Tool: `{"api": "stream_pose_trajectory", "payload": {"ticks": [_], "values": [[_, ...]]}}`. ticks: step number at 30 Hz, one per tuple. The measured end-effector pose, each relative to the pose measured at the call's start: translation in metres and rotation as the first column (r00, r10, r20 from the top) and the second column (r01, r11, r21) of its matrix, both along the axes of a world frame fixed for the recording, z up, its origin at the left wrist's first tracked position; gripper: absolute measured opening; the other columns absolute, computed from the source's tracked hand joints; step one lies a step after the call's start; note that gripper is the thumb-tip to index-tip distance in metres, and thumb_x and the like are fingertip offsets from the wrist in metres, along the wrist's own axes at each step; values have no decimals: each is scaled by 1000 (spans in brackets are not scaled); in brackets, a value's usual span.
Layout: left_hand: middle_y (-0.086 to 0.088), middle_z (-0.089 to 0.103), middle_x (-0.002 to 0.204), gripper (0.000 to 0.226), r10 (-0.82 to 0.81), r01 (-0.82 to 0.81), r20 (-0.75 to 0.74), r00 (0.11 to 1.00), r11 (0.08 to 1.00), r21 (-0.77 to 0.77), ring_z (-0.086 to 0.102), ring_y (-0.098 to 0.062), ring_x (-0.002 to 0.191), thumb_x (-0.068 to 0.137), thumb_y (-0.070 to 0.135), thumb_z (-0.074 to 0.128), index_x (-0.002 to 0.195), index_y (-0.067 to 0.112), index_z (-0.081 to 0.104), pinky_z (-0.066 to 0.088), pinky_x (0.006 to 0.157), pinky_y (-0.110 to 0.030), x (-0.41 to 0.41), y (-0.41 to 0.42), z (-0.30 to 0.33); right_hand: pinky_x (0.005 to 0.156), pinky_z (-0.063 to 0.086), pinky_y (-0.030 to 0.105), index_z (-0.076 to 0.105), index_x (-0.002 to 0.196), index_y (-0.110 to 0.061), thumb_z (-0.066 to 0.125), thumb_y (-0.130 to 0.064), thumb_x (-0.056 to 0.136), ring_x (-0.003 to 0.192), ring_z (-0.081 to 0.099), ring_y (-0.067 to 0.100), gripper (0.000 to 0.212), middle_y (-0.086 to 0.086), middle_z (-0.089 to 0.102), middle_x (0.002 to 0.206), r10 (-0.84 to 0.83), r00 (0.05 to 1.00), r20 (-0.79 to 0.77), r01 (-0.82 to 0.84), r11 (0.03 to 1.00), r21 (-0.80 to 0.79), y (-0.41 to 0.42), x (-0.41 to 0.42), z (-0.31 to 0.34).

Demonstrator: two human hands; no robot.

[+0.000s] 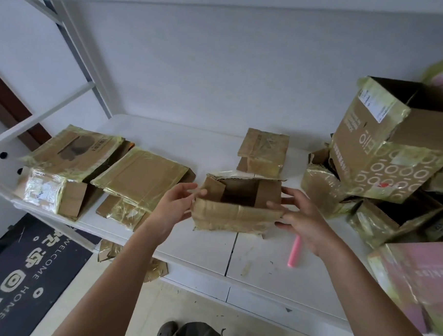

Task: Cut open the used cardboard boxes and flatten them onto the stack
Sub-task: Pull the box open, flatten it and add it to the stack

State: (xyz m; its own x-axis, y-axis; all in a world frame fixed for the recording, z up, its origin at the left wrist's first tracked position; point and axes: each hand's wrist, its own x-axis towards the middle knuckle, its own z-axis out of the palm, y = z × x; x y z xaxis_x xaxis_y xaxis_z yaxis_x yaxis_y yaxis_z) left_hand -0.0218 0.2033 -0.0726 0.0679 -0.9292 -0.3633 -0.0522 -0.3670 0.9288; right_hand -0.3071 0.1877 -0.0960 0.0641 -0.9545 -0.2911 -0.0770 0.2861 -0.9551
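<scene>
A small open cardboard box (236, 214), wrapped in yellowish tape, stands at the middle of the white table (204, 248). My left hand (175, 204) grips its left end, thumb on the raised flap. My right hand (304, 219) holds the right end, fingers curled over the near rim and side. A stack of flattened boxes (138, 177) lies on the table's left part. A pink cutter (295, 252) lies on the table under my right hand, partly hidden by it.
Another flattened piece (264, 152) lies behind the box. Unopened and open boxes pile up at the right, topped by a large printed box (383, 149). A pink box (418, 280) sits at the near right. Cardboard scraps (155, 269) and a dark doormat (30, 268) lie on the floor.
</scene>
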Motion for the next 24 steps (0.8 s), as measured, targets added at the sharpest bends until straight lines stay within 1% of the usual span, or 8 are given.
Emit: {"api": "stream_pose_trajectory", "payload": {"ticks": [3, 5, 7, 11, 14, 17, 20, 24], "values": [[2, 58, 128, 78, -150, 151, 10, 989, 988, -31, 61, -16, 114, 60, 27, 91, 130, 23, 55, 48, 97, -33, 8, 0, 1, 94, 53, 39, 47, 121, -47, 94, -55, 34, 112, 63, 17, 99, -13, 55, 128, 98, 995, -12, -99, 994, -43, -2, -1, 4], [10, 50, 134, 92, -224, 231, 133, 966, 972, -42, 51, -9, 121, 53, 26, 91, 134, 27, 47, 46, 96, -27, 8, 1, -1, 100, 47, 37, 34, 130, -45, 97, -48, 36, 125, 51, 18, 113, -15, 42, 137, 188, 981, -46, -190, 981, -31, 0, 3, 2], [8, 40, 142, 98, -283, 304, 250, 926, 951, -50, 41, -13, 131, 58, 14, 91, 139, 24, 38, 41, 105, -30, 5, 2, -10, 99, 46, 31, 24, 132, -46, 96, -30, 49, 132, 39, 16, 111, -17, 31, 138, 223, 968, -111, -229, 972, -42, 3, 10, -4], [6, 38, 142, 93, -234, 299, 402, 885, 949, -105, 40, -18, 133, 63, 10, 90, 138, 21, 37, 43, 108, -43, -2, 8, -29, 99, 40, 13, 30, 132, -37, 92, -18, 64, 131, 35, 12, 94, -9, 31, 140, 74, 970, -230, -118, 976, -181, 7, 25, -15], [11, 42, 128, 87, -73, 216, 589, 805, 960, -177, 44, -11, 119, 60, 31, 92, 130, 22, 42, 45, 102, -34, -17, 6, -33, 95, 42, 22, 37, 131, -20, 92, -23, 64, 121, 39, 6, 87, -1, 37, 136, -166, 940, -298, 61, 941, -332, 12, 42, -17], [9, 44, 115, 76, 87, 72, 655, 751, 975, -211, 45, -10, 103, 61, 38, 91, 117, 19, 44, 44, 84, -29, -32, 2, -32, 84, 48, 32, 39, 130, -13, 93, -24, 64, 116, 44, 11, 86, 2, 42, 132, -286, 874, -394, 106, 902, -418, 15, 56, -17], [5, 53, 111, 56, 185, -41, 679, 710, 974, -223, 49, -13, 91, 69, 24, 85, 106, 22, 44, 41, 69, -28, -36, -1, -32, 89, 52, 39, 38, 132, -16, 89, -20, 67, 116, 44, 11, 83, -1, 41, 132, -252, 883, -396, 87, 917, -389, 15, 55, -15], [4, 61, 112, 47, 208, -88, 621, 756, 972, -220, 55, -13, 95, 74, 23, 81, 111, 20, 52, 46, 72, -28, -30, -4, -33, 103, 44, 32, 38, 139, -19, 83, -13, 72, 123, 41, 8, 80, -2, 41, 137, -121, 942, -312, 5, 937, -348, 15, 42, -8]]}}
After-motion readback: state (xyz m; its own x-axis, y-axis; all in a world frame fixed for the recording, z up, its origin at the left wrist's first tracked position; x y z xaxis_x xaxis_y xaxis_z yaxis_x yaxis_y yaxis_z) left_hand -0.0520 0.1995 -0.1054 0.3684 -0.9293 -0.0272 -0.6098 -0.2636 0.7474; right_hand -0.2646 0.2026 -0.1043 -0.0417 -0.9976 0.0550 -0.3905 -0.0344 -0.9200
